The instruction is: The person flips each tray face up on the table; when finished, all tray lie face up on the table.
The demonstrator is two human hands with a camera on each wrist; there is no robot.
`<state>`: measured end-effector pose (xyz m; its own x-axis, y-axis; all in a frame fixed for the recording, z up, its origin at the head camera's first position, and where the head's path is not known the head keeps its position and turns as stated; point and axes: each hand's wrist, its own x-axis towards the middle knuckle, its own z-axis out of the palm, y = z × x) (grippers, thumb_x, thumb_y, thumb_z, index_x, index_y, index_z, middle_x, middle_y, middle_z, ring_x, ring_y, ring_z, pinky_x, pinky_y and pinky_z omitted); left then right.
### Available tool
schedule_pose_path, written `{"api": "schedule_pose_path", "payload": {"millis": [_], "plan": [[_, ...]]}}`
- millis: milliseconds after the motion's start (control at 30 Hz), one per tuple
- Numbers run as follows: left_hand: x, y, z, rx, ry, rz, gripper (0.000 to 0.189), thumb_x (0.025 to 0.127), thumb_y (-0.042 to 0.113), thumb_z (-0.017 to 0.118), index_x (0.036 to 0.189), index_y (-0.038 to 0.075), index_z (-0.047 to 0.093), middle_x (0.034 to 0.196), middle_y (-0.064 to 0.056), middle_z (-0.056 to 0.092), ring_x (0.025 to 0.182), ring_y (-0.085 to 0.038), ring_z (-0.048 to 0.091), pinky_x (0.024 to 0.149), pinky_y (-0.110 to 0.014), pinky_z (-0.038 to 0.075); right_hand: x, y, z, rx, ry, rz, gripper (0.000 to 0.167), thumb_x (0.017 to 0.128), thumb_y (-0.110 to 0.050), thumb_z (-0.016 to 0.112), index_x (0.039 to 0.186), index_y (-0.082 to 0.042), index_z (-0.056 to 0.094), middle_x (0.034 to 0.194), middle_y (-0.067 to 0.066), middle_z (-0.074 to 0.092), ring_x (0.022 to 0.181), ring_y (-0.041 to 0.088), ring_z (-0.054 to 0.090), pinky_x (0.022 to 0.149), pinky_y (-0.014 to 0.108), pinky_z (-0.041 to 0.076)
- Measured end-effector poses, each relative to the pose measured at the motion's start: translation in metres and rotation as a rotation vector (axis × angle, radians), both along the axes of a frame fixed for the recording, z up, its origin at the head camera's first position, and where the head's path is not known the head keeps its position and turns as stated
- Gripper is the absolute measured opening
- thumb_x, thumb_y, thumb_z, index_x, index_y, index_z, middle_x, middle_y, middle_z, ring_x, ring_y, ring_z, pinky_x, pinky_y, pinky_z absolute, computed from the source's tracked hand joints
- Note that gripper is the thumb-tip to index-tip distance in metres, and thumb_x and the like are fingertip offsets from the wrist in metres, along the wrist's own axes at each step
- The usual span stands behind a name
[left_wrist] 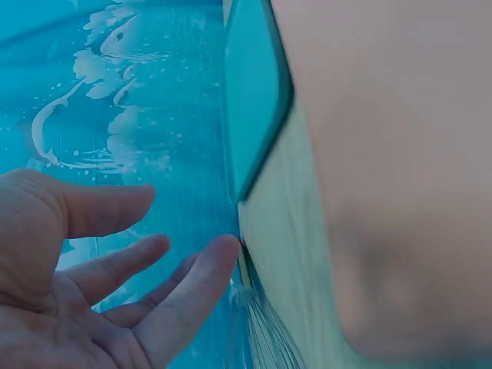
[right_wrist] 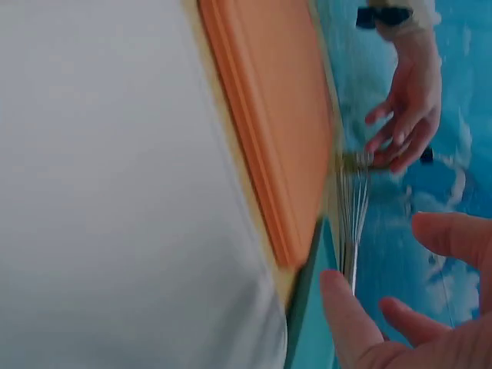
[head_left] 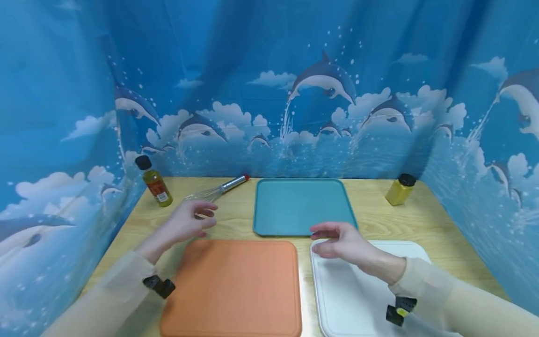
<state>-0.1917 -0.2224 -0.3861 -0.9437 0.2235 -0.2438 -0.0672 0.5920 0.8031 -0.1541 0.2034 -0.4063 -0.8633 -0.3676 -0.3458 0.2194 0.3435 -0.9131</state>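
My left hand (head_left: 191, 222) hovers over the back left corner of the orange tray (head_left: 236, 290), fingers loosely bent with nothing between them. Just beyond it lies a whisk (head_left: 223, 188), its wire end partly hidden behind the hand. In the left wrist view the thumb and fingers stand apart. My right hand (head_left: 343, 243) is over the back left corner of the white tray (head_left: 353, 299), relaxed and holding nothing. The teal tray (head_left: 303, 206) lies behind it, its front right corner overlapped by the fingers in the head view.
A bottle (head_left: 157, 185) of yellow-green liquid with a black cap stands at the back left. At the back right is a small yellow jar (head_left: 400, 189) with a black lid. A blue dolphin-print curtain (head_left: 269, 93) borders the wooden table (head_left: 455, 252) behind and at both sides.
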Motion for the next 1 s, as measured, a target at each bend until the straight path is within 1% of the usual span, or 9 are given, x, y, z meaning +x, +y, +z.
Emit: {"api": "schedule_pose_path", "payload": {"millis": [133,267,400,533,633,767,833,867,1000], "plan": [[0.016,-0.019,-0.001,-0.051,-0.016,0.000,0.056,0.107,0.014,0.073,0.155,-0.009,0.058,0.146,-0.039,0.065,0.116,-0.038,0.080,0.084,-0.044,0.073,0.015,-0.017,0.000,-0.040,-0.055,0.056,0.071,0.100,-0.011,0.079,0.163,0.006,0.051,0.162,0.032,0.058,0.131,0.031,0.076,0.107,0.045,0.068],[0.029,-0.036,-0.007,-0.089,-0.039,0.002,0.060,0.107,0.018,0.075,0.157,-0.010,0.055,0.150,-0.041,0.062,0.122,-0.044,0.078,0.084,-0.046,0.073,0.027,-0.030,-0.005,-0.049,-0.063,0.086,0.074,0.096,-0.011,0.083,0.162,0.006,0.053,0.167,0.034,0.052,0.137,0.038,0.072,0.105,0.044,0.067],[0.037,-0.047,-0.014,-0.166,-0.041,-0.012,0.064,0.108,0.025,0.076,0.158,-0.009,0.055,0.157,-0.043,0.056,0.135,-0.058,0.067,0.096,-0.057,0.069,0.039,-0.038,-0.010,-0.072,-0.074,0.100,0.081,0.094,-0.010,0.087,0.163,0.009,0.048,0.172,0.037,0.044,0.124,0.032,0.079,0.099,0.036,0.067],[0.044,-0.051,-0.022,-0.249,-0.106,-0.031,0.070,0.109,0.035,0.075,0.160,-0.008,0.053,0.161,-0.045,0.050,0.144,-0.065,0.056,0.111,-0.067,0.060,0.051,-0.040,-0.013,-0.074,-0.088,0.114,0.088,0.093,-0.008,0.088,0.165,0.012,0.043,0.173,0.037,0.042,0.116,0.027,0.081,0.094,0.031,0.067],[0.051,-0.050,-0.027,-0.253,-0.165,-0.022,0.075,0.109,0.039,0.074,0.161,-0.009,0.050,0.161,-0.048,0.048,0.147,-0.065,0.053,0.105,-0.062,0.065,0.057,-0.042,-0.015,-0.061,-0.082,0.118,0.090,0.091,-0.006,0.089,0.165,0.014,0.042,0.173,0.036,0.044,0.116,0.026,0.081,0.088,0.030,0.067],[0.058,-0.049,-0.031,-0.188,-0.189,0.007,0.076,0.109,0.037,0.074,0.163,-0.010,0.047,0.161,-0.046,0.049,0.140,-0.059,0.062,0.088,-0.050,0.071,0.059,-0.047,-0.018,-0.052,-0.087,0.109,0.092,0.090,-0.005,0.089,0.165,0.015,0.040,0.147,0.030,0.071,0.101,0.020,0.082,0.074,0.025,0.063],[0.061,-0.049,-0.032,-0.145,-0.184,0.005,0.075,0.109,0.034,0.074,0.162,-0.011,0.046,0.161,-0.045,0.049,0.136,-0.056,0.066,0.084,-0.046,0.071,0.058,-0.048,-0.020,-0.048,-0.092,0.100,0.092,0.090,-0.005,0.089,0.165,0.016,0.040,0.130,0.025,0.081,0.094,0.017,0.081,0.069,0.023,0.060],[0.061,-0.050,-0.033,-0.129,-0.184,0.006,0.074,0.109,0.033,0.074,0.162,-0.012,0.046,0.162,-0.045,0.049,0.135,-0.055,0.067,0.083,-0.046,0.071,0.058,-0.049,-0.020,-0.047,-0.097,0.094,0.092,0.090,-0.005,0.088,0.164,0.016,0.040,0.121,0.022,0.084,0.090,0.016,0.081,0.068,0.022,0.059],[0.062,-0.052,-0.038,-0.079,-0.183,0.013,0.072,0.110,0.030,0.073,0.161,-0.013,0.047,0.162,-0.044,0.050,0.138,-0.056,0.065,0.089,-0.051,0.071,0.057,-0.049,-0.021,-0.032,-0.092,0.076,0.090,0.089,-0.005,0.088,0.163,0.016,0.042,0.112,0.017,0.086,0.087,0.014,0.080,0.068,0.023,0.059]]}}
